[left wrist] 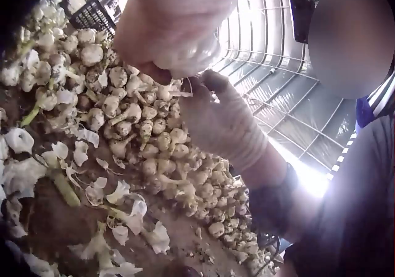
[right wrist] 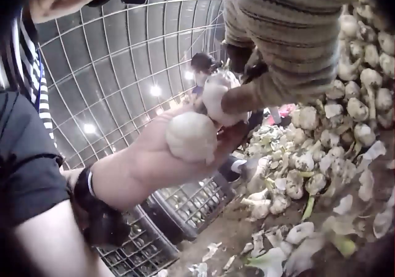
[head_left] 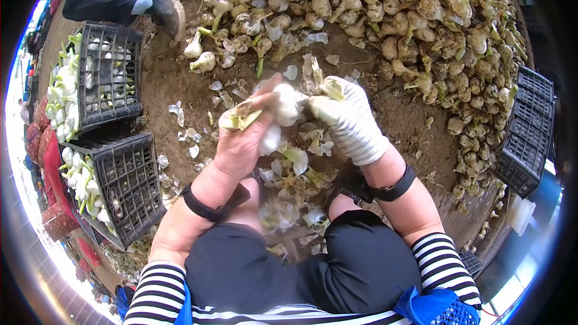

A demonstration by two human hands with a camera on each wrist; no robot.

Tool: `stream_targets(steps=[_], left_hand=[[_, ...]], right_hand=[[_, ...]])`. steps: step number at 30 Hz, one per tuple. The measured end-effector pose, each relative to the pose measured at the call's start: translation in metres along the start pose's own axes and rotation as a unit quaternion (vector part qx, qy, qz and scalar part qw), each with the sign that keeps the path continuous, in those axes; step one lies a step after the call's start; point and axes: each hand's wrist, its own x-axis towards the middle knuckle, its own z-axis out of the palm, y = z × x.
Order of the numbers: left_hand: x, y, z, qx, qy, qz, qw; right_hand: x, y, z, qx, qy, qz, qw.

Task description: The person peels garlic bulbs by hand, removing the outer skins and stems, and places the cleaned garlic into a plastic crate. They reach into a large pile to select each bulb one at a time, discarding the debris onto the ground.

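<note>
In the head view my bare left hand [head_left: 236, 145] holds two white garlic bulbs. One peeled garlic bulb [head_left: 288, 106] sits at the fingers, with a cut green-yellow stalk [head_left: 241, 120] across the hand. The second garlic bulb [right wrist: 191, 136] lies against the palm, plain in the right wrist view. My right hand [head_left: 355, 121], in a striped white glove, meets the first bulb from the other side and pinches its loose papery skin [head_left: 312, 75]. In the right wrist view the gloved thumb presses on that bulb. Fingers and bulb are mostly hidden in the left wrist view.
A large heap of unpeeled garlic [head_left: 415, 18] spreads ahead and to the right. Black crates [head_left: 111, 78] full of garlic stand on the left, and another black crate [head_left: 527, 129] is far right. Peeled skins [head_left: 298, 159] litter the soil between the knees. Another person's shoe [head_left: 167, 11] shows at upper left.
</note>
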Motion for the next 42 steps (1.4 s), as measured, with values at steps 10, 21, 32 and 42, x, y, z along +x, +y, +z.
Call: stream_targets(steps=[10,21,32,42], left_hand=[[0.0,0.008,0.007,-0.061,0.026,-0.043,0.997],[0.005,0.009,0.005,-0.111,-0.005,-0.009,0.994],[0.004,0.006,-0.006,0.056,-0.037,0.058,0.996],[0.01,0.007,0.006,-0.265,0.043,-0.111,0.957]], right_hand=[[0.002,-0.004,0.008,0.131,0.049,0.048,0.989],[0.008,0.003,0.006,0.189,0.076,0.057,0.977],[-0.002,-0.014,0.018,-0.116,0.0,-0.005,0.993],[0.002,0.002,0.018,-0.052,0.002,-0.135,0.989]])
